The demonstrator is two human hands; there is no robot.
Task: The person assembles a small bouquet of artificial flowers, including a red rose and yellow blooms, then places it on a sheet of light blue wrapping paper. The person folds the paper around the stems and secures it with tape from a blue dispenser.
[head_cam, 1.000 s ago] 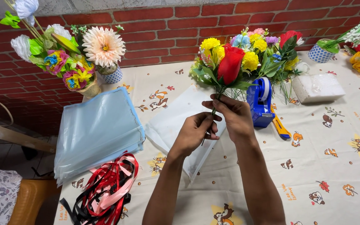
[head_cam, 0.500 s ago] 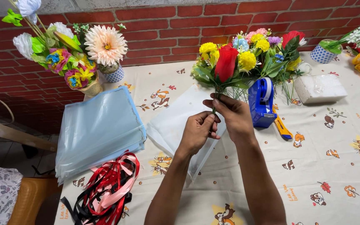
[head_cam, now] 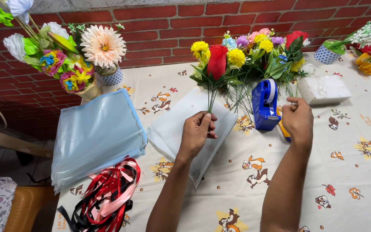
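**Bouquet held by its stems, centre of frame**

Bouquet (head_cam: pixel 217 60) stands upright in the upper centre of the frame: we see a red rose with yellow blooms and green leaves, its thin stems running down into the left hand (head_cam: pixel 197 131). That hand is closed around the stem ends, fingers curled, holding them above a white sheet (head_cam: pixel 172 124) that lies on the tablecloth (head_cam: pixel 331 172).

The right hand (head_cam: pixel 299 120) sits right of centre, just beside a blue tape dispenser (head_cam: pixel 266 104). Its fingertips are pinched together near the dispenser; we cannot tell whether they grip any tape.

Behind the dispenser, more flowers (head_cam: pixel 271 51) lie against the brick wall (head_cam: pixel 159 30). A white block (head_cam: pixel 324 89) in clear wrap rests to the right of them. At left, a stack of pale blue sheets (head_cam: pixel 95 137) lies on the table, with red, pink and black ribbons (head_cam: pixel 108 195) just below it. In the upper left stands a vase of mixed flowers (head_cam: pixel 65 64).
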